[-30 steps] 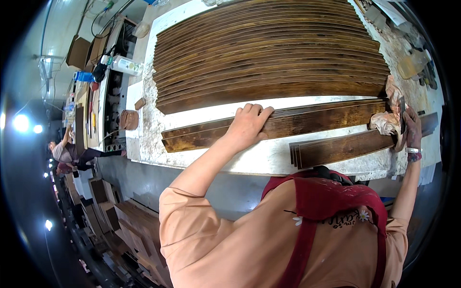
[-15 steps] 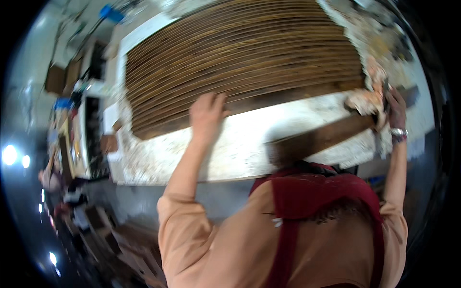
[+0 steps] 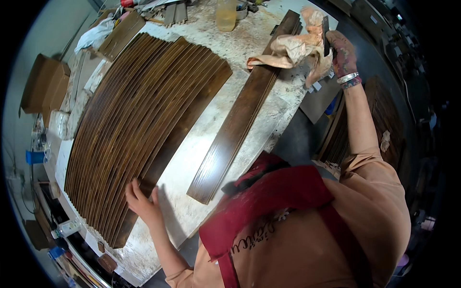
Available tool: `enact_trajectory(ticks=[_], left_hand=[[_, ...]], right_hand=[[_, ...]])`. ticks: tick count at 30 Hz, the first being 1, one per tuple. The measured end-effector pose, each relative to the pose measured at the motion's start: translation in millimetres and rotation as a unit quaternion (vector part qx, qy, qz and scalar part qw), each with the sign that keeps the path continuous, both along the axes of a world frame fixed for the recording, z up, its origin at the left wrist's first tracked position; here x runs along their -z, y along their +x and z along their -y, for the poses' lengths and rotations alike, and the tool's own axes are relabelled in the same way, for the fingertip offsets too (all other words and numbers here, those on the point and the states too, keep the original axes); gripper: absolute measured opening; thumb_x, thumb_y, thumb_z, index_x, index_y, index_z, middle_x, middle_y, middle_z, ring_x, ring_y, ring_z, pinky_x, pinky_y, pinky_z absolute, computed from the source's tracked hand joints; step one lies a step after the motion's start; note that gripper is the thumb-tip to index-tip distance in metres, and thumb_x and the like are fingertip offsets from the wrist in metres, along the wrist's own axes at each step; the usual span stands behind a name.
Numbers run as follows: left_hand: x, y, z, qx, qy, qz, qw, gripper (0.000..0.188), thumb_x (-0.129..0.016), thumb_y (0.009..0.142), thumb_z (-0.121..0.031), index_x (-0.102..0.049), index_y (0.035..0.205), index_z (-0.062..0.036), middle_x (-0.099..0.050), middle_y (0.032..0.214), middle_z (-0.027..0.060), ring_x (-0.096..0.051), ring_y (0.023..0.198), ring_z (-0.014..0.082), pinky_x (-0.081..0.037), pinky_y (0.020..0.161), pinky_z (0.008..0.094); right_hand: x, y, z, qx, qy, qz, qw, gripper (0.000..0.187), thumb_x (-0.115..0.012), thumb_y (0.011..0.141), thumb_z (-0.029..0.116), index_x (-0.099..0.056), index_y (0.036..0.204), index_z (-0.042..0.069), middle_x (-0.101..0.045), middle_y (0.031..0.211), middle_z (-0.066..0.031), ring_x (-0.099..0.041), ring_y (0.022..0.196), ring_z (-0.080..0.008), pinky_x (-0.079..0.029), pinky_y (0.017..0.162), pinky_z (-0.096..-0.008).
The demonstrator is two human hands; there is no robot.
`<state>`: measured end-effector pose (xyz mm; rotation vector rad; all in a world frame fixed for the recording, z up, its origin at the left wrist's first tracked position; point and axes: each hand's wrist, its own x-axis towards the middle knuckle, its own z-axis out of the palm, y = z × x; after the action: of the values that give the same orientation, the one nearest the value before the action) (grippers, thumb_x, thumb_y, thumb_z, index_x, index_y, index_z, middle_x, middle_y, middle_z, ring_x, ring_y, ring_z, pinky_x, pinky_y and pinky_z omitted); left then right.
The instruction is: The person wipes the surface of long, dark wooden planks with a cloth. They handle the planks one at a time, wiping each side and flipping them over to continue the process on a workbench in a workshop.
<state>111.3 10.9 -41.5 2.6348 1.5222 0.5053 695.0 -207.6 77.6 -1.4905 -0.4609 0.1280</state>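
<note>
My left hand (image 3: 140,200), bare with fingers and thumb apart, rests at the near edge of a row of overlapping dark brown wood boards (image 3: 129,110). Its fingertips touch the closest board in that row. A separate glossy brown board (image 3: 225,137) lies to the right on the white worktable (image 3: 180,192). Over that board's far end is a crumpled, orange-stained rag (image 3: 293,50). My right hand (image 3: 343,53), in a mottled glove, is closed on the rag together with a dark, flat, bar-like piece (image 3: 327,36); the fingers are partly hidden.
A jar of yellowish liquid (image 3: 225,15) stands at the table's far side, near short grey strips (image 3: 175,13). An open cardboard box (image 3: 45,84) sits beyond the left edge. Small wood blocks (image 3: 106,263) lie near the lower left corner. More dark boards (image 3: 379,125) are stacked at right.
The view has turned, so the boards now run diagonally. My left hand remains at the row's near edge, with its fingers more spread. The right hand still holds the rag at the single board's far end.
</note>
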Motion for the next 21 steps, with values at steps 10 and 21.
enact_trajectory(ticks=[10,21], left_hand=[[-37.5,82.5,101.2,0.081,-0.277,0.026,0.957,0.086,-0.081,0.070,-0.013,-0.036,0.143,-0.0029,-0.039,0.143,0.0218,-0.040,0.130,0.0405,-0.034,0.108,0.0436],[-58.3,98.9,120.3,-0.037,-0.314,0.003,0.949,0.073,-0.078,0.079,-0.024,-0.043,0.138,0.0006,-0.042,0.139,0.0270,-0.039,0.130,0.0425,-0.032,0.109,0.0466]], right_hand=[[-8.3,165.4,67.3,0.092,0.019,0.140,0.986,0.009,-0.063,0.086,0.008,-0.066,0.089,0.000,-0.062,0.081,0.0004,-0.055,0.072,-0.0085,-0.046,0.071,-0.0237],[120.2,305.0,-25.9,0.047,-0.460,0.063,0.884,0.024,-0.059,0.084,0.026,-0.072,0.091,0.008,-0.068,0.104,-0.0159,-0.065,0.099,-0.0305,-0.050,0.085,-0.0361]])
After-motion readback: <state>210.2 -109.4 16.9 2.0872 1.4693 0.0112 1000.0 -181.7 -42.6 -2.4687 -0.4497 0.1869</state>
